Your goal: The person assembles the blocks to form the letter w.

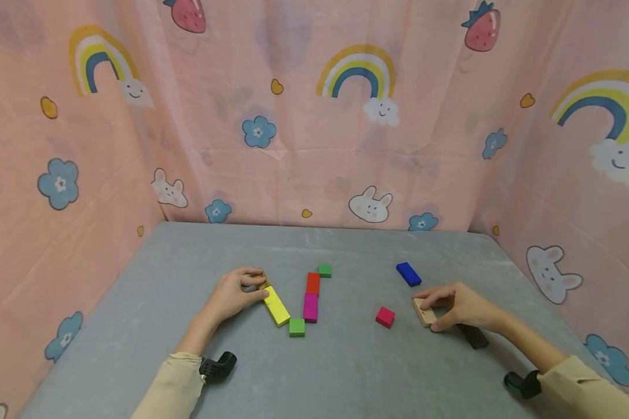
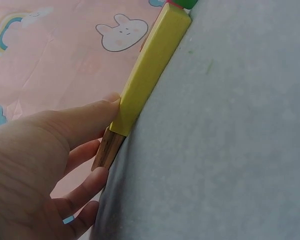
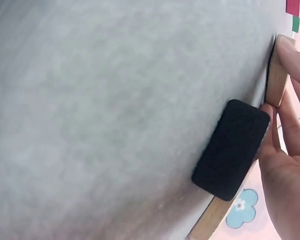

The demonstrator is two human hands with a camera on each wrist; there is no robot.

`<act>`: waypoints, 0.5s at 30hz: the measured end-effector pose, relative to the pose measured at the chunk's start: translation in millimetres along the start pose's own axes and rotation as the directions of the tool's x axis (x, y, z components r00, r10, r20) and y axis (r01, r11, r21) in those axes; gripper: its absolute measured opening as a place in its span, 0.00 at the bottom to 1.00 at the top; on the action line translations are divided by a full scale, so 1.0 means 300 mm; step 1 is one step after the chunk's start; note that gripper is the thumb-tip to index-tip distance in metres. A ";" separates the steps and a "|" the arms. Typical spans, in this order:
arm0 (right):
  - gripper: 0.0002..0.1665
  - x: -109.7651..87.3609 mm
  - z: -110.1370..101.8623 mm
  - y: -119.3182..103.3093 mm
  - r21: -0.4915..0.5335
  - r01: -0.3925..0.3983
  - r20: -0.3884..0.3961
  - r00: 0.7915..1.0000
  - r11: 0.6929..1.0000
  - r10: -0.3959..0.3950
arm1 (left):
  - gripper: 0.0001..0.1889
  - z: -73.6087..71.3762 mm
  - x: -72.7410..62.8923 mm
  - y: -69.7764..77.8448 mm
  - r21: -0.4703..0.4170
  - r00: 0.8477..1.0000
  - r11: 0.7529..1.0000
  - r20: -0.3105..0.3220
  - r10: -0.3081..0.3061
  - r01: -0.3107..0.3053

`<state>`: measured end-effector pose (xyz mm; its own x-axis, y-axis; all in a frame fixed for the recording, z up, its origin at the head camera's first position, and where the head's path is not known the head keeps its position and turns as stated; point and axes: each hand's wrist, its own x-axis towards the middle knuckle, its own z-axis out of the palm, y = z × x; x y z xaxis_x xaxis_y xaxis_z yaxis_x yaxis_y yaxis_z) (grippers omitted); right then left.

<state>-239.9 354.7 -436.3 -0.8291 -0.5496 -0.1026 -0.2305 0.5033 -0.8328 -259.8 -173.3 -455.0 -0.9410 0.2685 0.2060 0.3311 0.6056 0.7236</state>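
My left hand (image 1: 234, 295) is at a yellow block (image 1: 276, 306), its thumb touching the end of that block. The other fingers curl round a brown wooden block (image 2: 108, 148) that meets this end. A light green block (image 1: 296, 327) lies by the yellow block's near end, beside a magenta block (image 1: 310, 307) and an orange-red block (image 1: 313, 283) in line. My right hand (image 1: 463, 307) pinches a pale wooden block (image 1: 422, 313) by its two ends. Close to that hand lies a black block (image 3: 231, 150), partly covered by it in the head view.
A green block (image 1: 325, 270) lies at the far end of the orange-red one. Between the hands is a red block (image 1: 385, 317), with a blue block (image 1: 409, 274) farther back. Another wooden piece (image 3: 209, 218) shows behind the black block. Printed curtains (image 1: 293, 174) surround the grey table (image 1: 346, 372).
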 end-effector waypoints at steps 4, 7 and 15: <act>0.21 0.005 0.000 0.001 -0.022 -0.002 -0.017 1.000 1.000 0.002 | 0.22 -0.002 0.001 -0.001 0.004 1.000 1.000 -0.002 0.003 -0.003; 0.21 0.007 -0.003 -0.006 -0.027 0.008 -0.035 0.999 1.000 -0.009 | 0.22 -0.002 0.001 -0.003 0.007 1.000 1.000 0.000 0.001 -0.001; 0.21 0.017 -0.001 -0.048 0.026 0.025 -0.052 0.998 0.999 -0.024 | 0.22 -0.002 0.000 -0.001 0.006 1.000 1.000 -0.002 0.002 -0.002</act>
<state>-240.8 344.9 -424.5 -0.8489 -0.5258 -0.0542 -0.2379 0.4716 -0.8491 -260.1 -174.0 -454.8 -0.9406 0.2678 0.2086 0.3331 0.6099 0.7191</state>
